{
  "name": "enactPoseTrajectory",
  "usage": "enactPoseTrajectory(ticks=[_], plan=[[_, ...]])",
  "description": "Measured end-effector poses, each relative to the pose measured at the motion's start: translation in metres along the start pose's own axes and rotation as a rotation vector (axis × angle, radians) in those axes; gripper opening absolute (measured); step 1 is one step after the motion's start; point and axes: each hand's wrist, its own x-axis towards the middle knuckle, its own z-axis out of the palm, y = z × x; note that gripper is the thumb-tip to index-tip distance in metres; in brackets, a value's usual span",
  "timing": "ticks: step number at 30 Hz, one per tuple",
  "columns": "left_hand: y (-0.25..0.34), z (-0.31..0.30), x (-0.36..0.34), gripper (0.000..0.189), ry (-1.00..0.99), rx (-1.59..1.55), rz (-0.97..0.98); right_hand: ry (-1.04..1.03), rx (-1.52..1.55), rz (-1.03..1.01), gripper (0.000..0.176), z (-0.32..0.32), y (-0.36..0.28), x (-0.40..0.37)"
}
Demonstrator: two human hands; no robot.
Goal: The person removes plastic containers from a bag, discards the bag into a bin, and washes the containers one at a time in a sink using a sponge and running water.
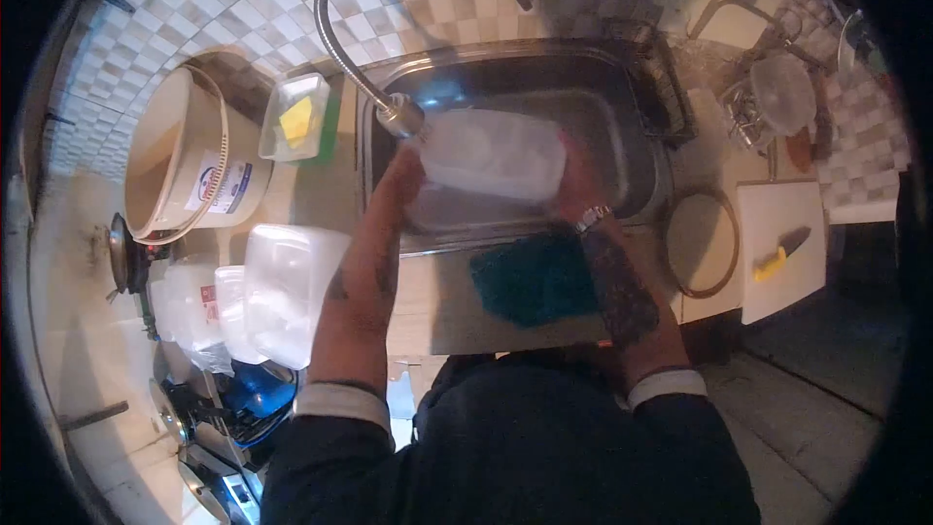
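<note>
A whitish, translucent plastic container (493, 154) is held over the dark sink (637, 170), its long side running left to right. My left hand (412, 157) grips its left end, close by the metal base of the faucet. Around the right end, my right hand (577, 178) is closed, with a wristwatch (592, 218) on that wrist. Both hands are slightly blurred and their fingers are partly hidden by the container. The flexible metal faucet (324, 24) arches up to the back wall, its spout turned away to the right.
Left of the sink stand stacked plastic containers (287, 282), a large bucket (175, 160) and a tub with a yellow sponge (297, 122). A green cloth (535, 277) lies at the front edge. To the right are a round lid (702, 245) and a yellow-handled knife (780, 255) on a white board (768, 204).
</note>
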Motion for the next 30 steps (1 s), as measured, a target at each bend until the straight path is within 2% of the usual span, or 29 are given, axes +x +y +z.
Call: enactPoseTrajectory(ticks=[2,3,5,8,9,11,13,14,16,18,19,21,22,24,26,27,30], plan=[[0.017,0.008,-0.035,0.057,0.049,-0.089,-0.001,-0.086,0.047,0.098,0.062,-0.016,0.03,0.039],[0.023,0.006,-0.044,0.061,0.111,-0.087,0.005,-0.056,-0.078,0.17,0.061,-0.024,0.044,0.058],[0.034,-0.011,-0.055,0.07,0.375,0.11,0.033,0.0,-0.334,0.31,0.06,-0.03,0.065,0.086],[0.037,0.015,-0.094,0.086,0.605,0.633,0.419,-0.708,-1.941,-0.596,0.054,-0.014,0.081,0.111],[0.04,0.028,-0.113,0.087,0.671,0.678,0.442,-0.832,-1.852,-0.757,0.046,-0.012,0.096,0.131],[0.042,0.051,-0.143,0.09,0.751,0.659,0.466,-0.834,-2.118,-0.713,0.04,0.01,0.119,0.153],[0.028,0.062,-0.162,0.091,0.774,0.588,0.512,-0.703,-2.183,-0.85,0.035,0.013,0.133,0.18],[0.015,0.063,-0.168,0.09,0.76,0.524,0.545,-0.579,-2.107,-1.007,0.033,0.017,0.134,0.191],[0.004,0.06,-0.167,0.088,0.723,0.356,0.557,-0.382,-1.771,-0.958,0.03,0.017,0.127,0.198],[0.001,0.06,-0.162,0.085,0.67,0.147,0.511,-0.278,-1.293,-0.632,0.032,0.035,0.081,0.161],[-0.004,0.055,-0.154,0.077,0.623,0.174,0.548,-0.234,-1.053,-0.526,0.035,0.041,0.064,0.147],[-0.002,0.039,-0.134,0.077,0.555,-0.005,0.279,-0.232,-0.627,-0.433,0.042,0.042,0.043,0.133],[-0.005,0.034,-0.12,0.077,0.515,-0.092,0.146,-0.265,-0.612,-0.472,0.044,0.042,0.03,0.122],[-0.014,0.035,-0.092,0.082,0.406,-0.338,0.151,-0.337,-0.577,-0.546,0.048,0.039,0.008,0.097],[-0.004,0.035,-0.069,0.085,0.244,-0.568,0.098,-0.219,-0.888,-0.655,0.047,0.031,-0.012,0.076],[-0.008,0.028,-0.052,0.082,0.203,-0.593,0.033,-0.155,-1.044,-0.707,0.046,0.027,-0.02,0.065],[0.014,0.06,-0.049,0.075,0.199,-0.545,0.039,-0.061,-1.103,-0.642,0.044,0.014,-0.033,0.022]])
